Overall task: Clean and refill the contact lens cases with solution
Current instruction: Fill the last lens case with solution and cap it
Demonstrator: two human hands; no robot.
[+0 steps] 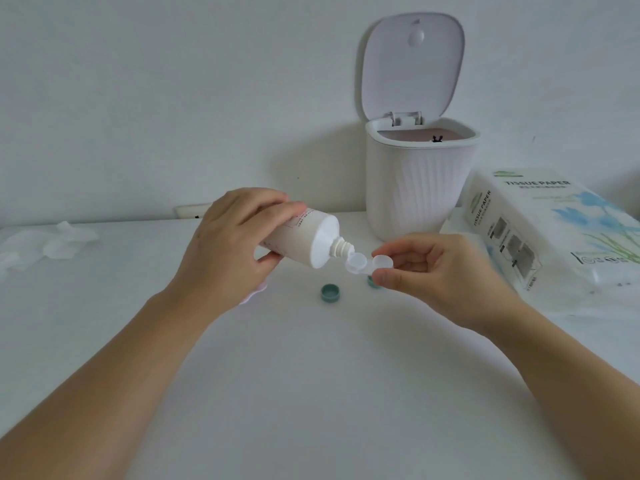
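The left hand (235, 233) wraps its fingers and thumb round a smooth, white, cylindrical solution bottle (301, 237), tipped sideways and down so that its ribbed, threaded neck and small nozzle point at the contact lens case (363, 264). That case is a translucent, milky plastic piece with two shallow round wells joined side by side; the right hand (436, 268) pinches its right-hand well between thumb and fingertips and holds it in the air above the tabletop (311, 375), with the nozzle just over the rim of the left-hand well. Below, on the matte white tabletop, lies a small round teal cap (330, 293) with a ridged edge, open side up; a second teal cap (372, 281) shows partly under the right thumb. A pale lilac thing peeks out beneath the left wrist, too hidden to tell what it is. Behind stands a white desktop bin (419, 188) with a vertically fluted wall, rounded corners and its glossy flip lid (412, 64) raised upright. To its right lies a soft plastic-wrapped tissue paper pack (540, 230) printed with blue flowers. Crumpled white tissues (52, 245) lie at the far left.
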